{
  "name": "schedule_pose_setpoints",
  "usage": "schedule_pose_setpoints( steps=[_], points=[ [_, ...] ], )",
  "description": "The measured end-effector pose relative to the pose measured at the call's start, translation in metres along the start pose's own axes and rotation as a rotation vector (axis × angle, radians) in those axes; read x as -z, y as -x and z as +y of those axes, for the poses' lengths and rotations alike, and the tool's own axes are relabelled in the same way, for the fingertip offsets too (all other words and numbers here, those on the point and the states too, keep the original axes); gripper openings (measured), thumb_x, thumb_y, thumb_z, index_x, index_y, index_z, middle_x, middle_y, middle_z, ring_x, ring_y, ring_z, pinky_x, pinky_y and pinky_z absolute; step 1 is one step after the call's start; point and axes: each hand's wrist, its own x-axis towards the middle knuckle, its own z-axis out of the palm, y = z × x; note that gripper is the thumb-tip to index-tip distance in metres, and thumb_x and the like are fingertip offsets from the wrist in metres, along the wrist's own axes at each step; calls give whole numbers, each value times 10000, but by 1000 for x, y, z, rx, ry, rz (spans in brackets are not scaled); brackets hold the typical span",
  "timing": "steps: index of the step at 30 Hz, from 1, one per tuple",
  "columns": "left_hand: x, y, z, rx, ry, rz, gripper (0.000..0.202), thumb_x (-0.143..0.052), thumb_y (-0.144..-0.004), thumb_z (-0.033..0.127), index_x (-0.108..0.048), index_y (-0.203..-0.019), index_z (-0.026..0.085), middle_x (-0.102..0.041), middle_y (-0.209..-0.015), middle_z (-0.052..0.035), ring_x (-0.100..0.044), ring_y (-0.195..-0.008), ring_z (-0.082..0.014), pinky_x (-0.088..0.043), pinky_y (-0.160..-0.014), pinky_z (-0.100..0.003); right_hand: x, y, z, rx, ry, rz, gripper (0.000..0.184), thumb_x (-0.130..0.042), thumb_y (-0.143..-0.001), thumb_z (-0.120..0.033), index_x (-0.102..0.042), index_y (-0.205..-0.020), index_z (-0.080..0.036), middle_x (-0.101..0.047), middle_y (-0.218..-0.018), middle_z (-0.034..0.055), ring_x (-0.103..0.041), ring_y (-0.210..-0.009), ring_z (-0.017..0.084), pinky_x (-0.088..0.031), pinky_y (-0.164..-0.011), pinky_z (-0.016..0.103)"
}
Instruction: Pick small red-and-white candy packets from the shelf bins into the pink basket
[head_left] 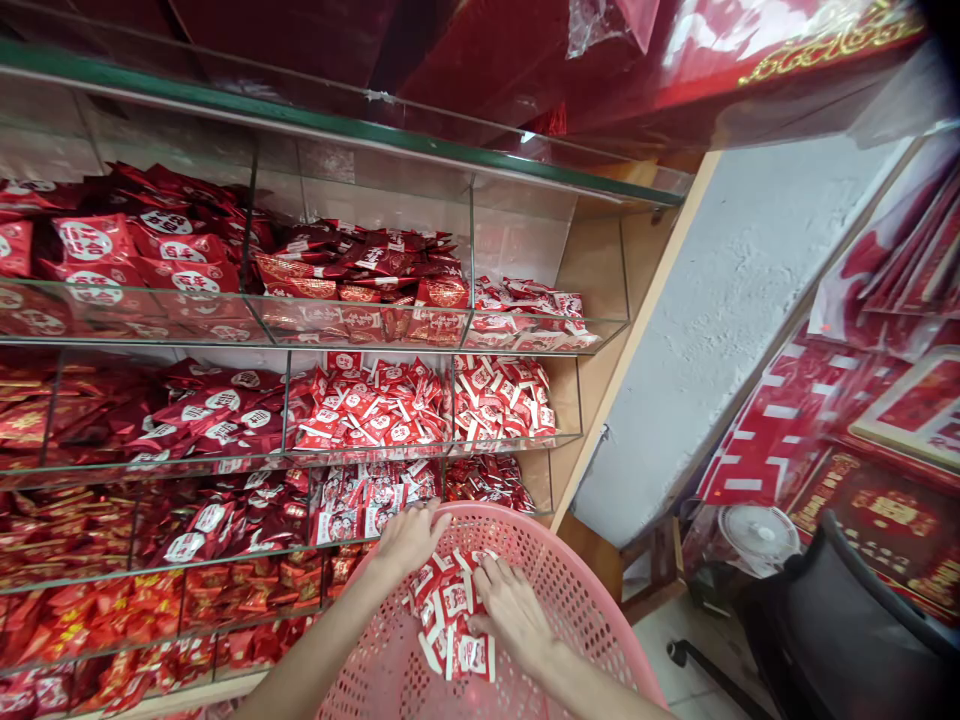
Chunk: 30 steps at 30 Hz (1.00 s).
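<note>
A pink basket (pixel 592 600) with a perforated wall holds a small heap of red-and-white packets (pixel 454 625) against its far side. Both hands are inside it. The left hand (pixel 409 540) lies palm down on the heap's far edge, just under the basket's far rim, its fingers loosely spread and bent; whether it grips any packet cannot be told. The right hand (pixel 514 610) rests flat on the heap's right side with fingers stretched out, closed on nothing. The packets sit between and under the two hands.

Beyond the basket's far rim stands a glass shelf (pixel 465 190) split into compartments, each filled with red packets. The bin (pixel 375 500) nearest the left hand holds red-and-white ones like those in the basket, and so do two bins in the row above. The left compartments hold darker red bags (pixel 210 410).

Right of the shelf's right edge is a grey wall (pixel 735 330). At its foot sit a white fan (pixel 757 535) and a black chair (pixel 847 620), with red prints (pixel 892 510) behind them.
</note>
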Motion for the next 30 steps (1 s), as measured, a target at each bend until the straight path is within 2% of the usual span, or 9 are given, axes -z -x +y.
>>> schedule_pose_setpoints(
  steps=[8,10,14,19,23,25,26,28,30],
  points=[
    [-5,-3,-4,-20,16,16,553,-161,-861,532,-455,-1219,230,-641,-980,-93,-602,-870,-232,-435,-720,-334,2,21,-4,111,58,63,447,-716,-582,-436,-500,-887,-191,-543,-925,40,-513,-824,223,-405,-703,350],
    [-4,-2,-3,-15,18,5,553,-169,-860,531,-453,-1223,226,-639,-986,-96,-600,-878,-230,-434,-722,-329,-4,28,-8,209,108,52,350,-694,-628,-381,-498,-844,-188,-547,-887,30,-510,-775,205,-405,-672,335],
    [-3,-2,-3,-13,9,0,557,-172,-860,531,-454,-1226,221,-633,-999,-107,-593,-896,-245,-434,-726,-345,-19,34,-12,317,209,4,87,-549,-733,-132,-487,-753,-190,-547,-772,12,-506,-692,176,-392,-635,312],
    [-5,-2,-4,-7,19,3,553,-186,-858,535,-454,-1229,223,-629,-1014,-106,-590,-905,-232,-426,-748,-331,-20,33,-8,292,259,-27,189,-411,-753,-14,-491,-761,-185,-546,-714,22,-510,-653,179,-378,-606,312],
    [-8,-4,-6,-24,25,22,555,-172,-860,534,-452,-1228,227,-634,-1004,-97,-597,-886,-235,-433,-735,-341,-20,36,-10,292,231,11,147,-419,-792,-60,-482,-727,-176,-544,-686,24,-514,-634,180,-373,-609,317],
    [-10,-5,-7,-30,27,25,555,-172,-857,538,-458,-1220,230,-636,-998,-93,-601,-873,-240,-438,-719,-345,-13,33,-13,306,177,43,72,-507,-792,-183,-483,-724,-175,-547,-696,18,-517,-648,178,-377,-629,315],
    [-10,-5,-7,-32,26,27,557,-171,-857,540,-461,-1217,230,-637,-994,-93,-601,-872,-242,-440,-714,-345,-5,29,-14,316,143,70,115,-546,-779,-263,-485,-734,-176,-550,-711,15,-518,-663,177,-378,-640,312],
    [-10,-5,-8,-33,25,29,559,-166,-857,540,-461,-1216,228,-642,-976,-92,-600,-876,-242,-439,-713,-343,20,14,-14,325,78,152,216,-564,-761,-383,-488,-758,-181,-550,-743,9,-513,-695,173,-373,-658,304],
    [-10,-5,-8,-37,26,31,558,-159,-858,539,-458,-1217,233,-646,-961,-90,-599,-877,-242,-437,-715,-343,56,-9,-9,276,39,261,173,-493,-816,-349,-482,-758,-186,-537,-738,5,-501,-703,160,-358,-672,295]
  ],
)
